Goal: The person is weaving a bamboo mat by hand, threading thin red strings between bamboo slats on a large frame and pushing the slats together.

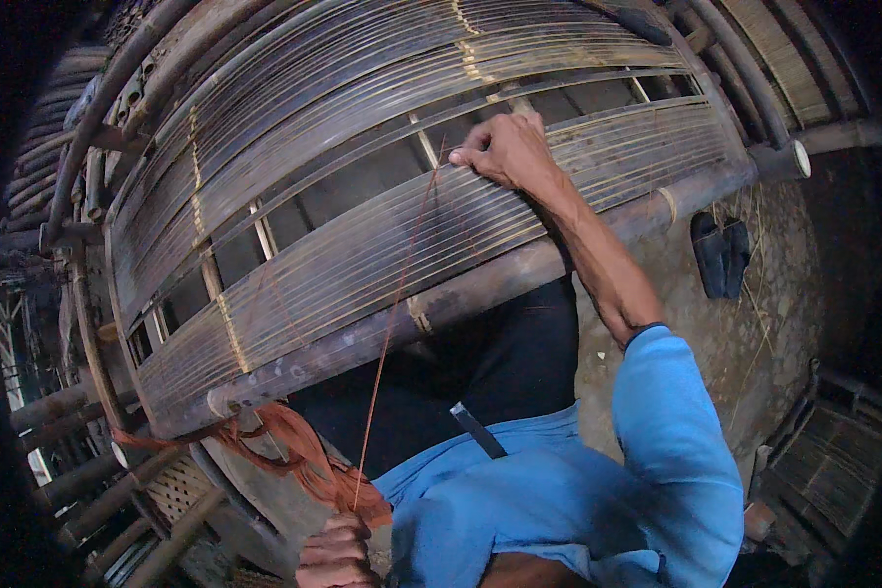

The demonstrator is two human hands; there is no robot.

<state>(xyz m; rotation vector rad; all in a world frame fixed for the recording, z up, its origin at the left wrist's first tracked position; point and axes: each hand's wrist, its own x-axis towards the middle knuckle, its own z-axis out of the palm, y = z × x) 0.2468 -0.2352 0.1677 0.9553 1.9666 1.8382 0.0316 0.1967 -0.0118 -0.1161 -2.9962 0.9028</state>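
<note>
Bare, earth-coloured ground (pixel 637 402) and stacked bamboo rails (pixel 44 171) surround a slatted bamboo frame (pixel 343 255), its fine strips laid side by side between thick poles and crossed by pale bindings (pixel 227 328), which presumably keep them evenly spaced. Its stout front pole (pixel 490 274) lies just in front of the person's dark trousers (pixel 519 343), a placing that seems to bring the strips within easy reach. Low at the lower edge, the left hand (pixel 335 554) is folded into a fist around a thin reddish cord (pixel 390 323), which runs nearly straight up across the slats, likely kept taut so that it does not tangle. Its upper end comes just beside the thumb of the right hand (pixel 508 149), set over the strips with fingers curled inward; whether they pinch the cord, I cannot tell. An orange-brown bundle of strands (pixel 309 456) drapes from the pole's left end toward the fist, perhaps to have the supply close. For containers, little is certain: a pale lattice (pixel 176 487) at lower left may be a basket wall, contents hidden, while a dark, flat-ended tool (pixel 478 431) appears tucked at the waist of the blue shirt (pixel 539 490). Dark sandals (pixel 720 255) sit together at right.
</note>
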